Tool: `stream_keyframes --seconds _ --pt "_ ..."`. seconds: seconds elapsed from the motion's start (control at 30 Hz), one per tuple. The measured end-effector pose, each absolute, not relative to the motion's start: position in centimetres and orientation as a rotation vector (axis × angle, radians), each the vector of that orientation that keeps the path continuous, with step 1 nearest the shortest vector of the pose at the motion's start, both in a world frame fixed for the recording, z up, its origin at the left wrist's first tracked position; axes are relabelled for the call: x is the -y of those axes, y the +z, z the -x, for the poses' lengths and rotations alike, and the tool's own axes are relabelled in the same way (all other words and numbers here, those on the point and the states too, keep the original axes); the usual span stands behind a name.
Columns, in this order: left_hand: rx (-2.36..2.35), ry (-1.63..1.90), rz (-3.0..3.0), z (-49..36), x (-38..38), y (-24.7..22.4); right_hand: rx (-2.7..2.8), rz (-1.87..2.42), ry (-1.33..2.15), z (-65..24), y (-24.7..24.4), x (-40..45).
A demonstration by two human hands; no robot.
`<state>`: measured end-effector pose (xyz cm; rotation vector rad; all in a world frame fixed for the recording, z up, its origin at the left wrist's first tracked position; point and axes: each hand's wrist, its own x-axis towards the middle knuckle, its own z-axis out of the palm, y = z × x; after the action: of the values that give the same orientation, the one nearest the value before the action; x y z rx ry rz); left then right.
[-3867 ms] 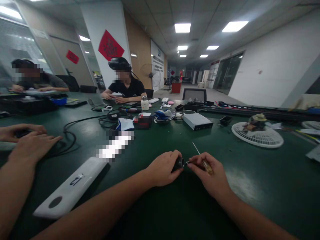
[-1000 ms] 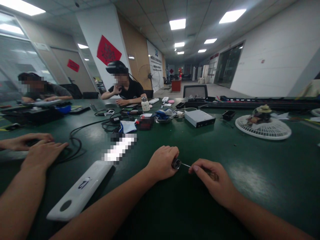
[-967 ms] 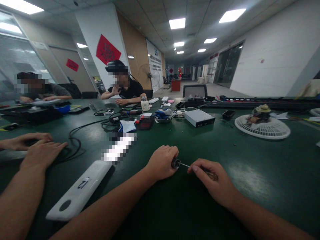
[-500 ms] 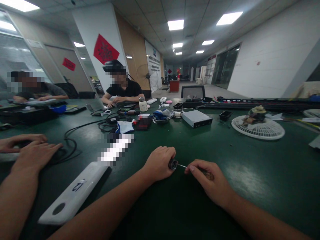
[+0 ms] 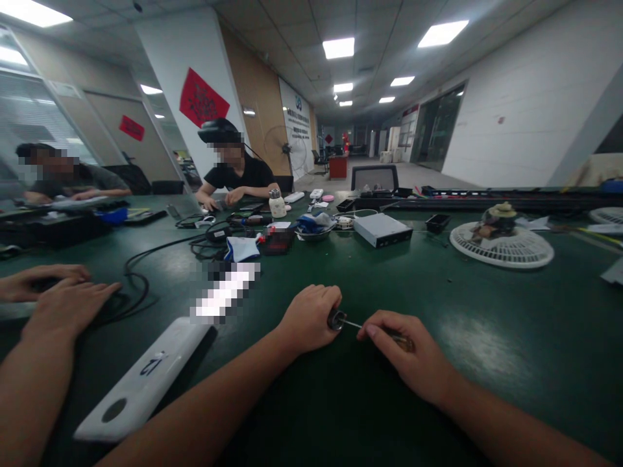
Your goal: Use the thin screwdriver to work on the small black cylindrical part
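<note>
My left hand (image 5: 311,319) is wrapped round a small dark cylindrical part (image 5: 337,319), whose round open end faces right. My right hand (image 5: 402,347) grips the amber handle of a screwdriver (image 5: 403,341). Its thin metal shaft points left and its tip is at the open end of the part; whether it reaches inside cannot be made out. Both hands are low over the green table (image 5: 389,402).
A long white device (image 5: 141,383) lies left of my forearm, near another person's hands (image 5: 68,298). Black cables (image 5: 141,279), a grey metal box (image 5: 383,228) and a white fan grille (image 5: 516,256) lie farther back. Two people sit across the table.
The screwdriver and my right hand have shifted very slightly left, towards the part. My left hand keeps its hold, and the camera view has moved a little.
</note>
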<state>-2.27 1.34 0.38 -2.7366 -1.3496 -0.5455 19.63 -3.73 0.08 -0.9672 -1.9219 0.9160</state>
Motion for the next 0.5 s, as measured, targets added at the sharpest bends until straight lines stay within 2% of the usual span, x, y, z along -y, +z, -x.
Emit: stream_keyframes --seconds 0.3,0.5 --pt "1.347 -0.526 2.733 2.26 -1.30 0.40 1.904 1.059 0.854 -19.58 -0.22 3.77" --pt "1.335 -0.526 2.738 2.27 -1.16 0.70 1.936 1.012 0.952 -19.51 -0.05 3.84"
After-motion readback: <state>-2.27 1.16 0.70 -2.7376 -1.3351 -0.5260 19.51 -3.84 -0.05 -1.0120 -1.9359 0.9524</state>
